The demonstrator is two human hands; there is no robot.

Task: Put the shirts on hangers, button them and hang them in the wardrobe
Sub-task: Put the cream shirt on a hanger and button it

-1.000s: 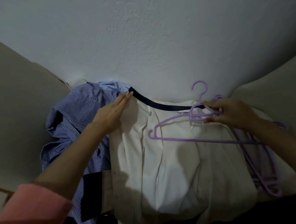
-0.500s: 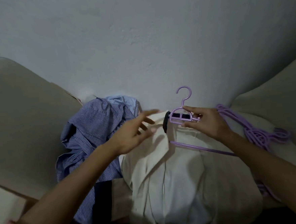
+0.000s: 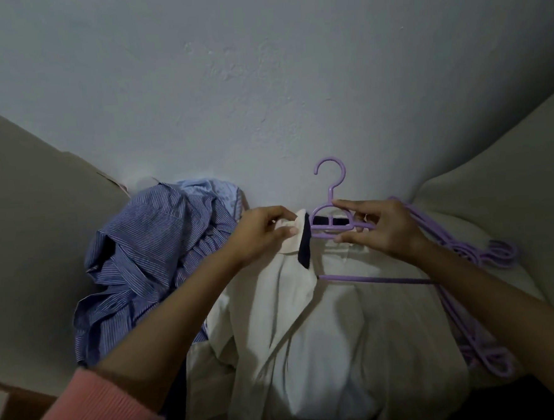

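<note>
Fingers [image 3: 283,230] pinch cream shirt [image 3: 309,322] collar, right fingers [image 3: 350,204] grip hanger [image 3: 331,202]; striped shirt [image 3: 148,268] left, spare hangers [image 3: 468,252] right.

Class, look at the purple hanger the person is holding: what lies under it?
Under the purple hanger, the cream shirt with its dark collar band. Whatever lies beneath the shirt is covered.

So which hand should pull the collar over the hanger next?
Probably the left hand: it already pinches the cream shirt's collar beside the hanger, while the right hand is busy holding that hanger.
</note>
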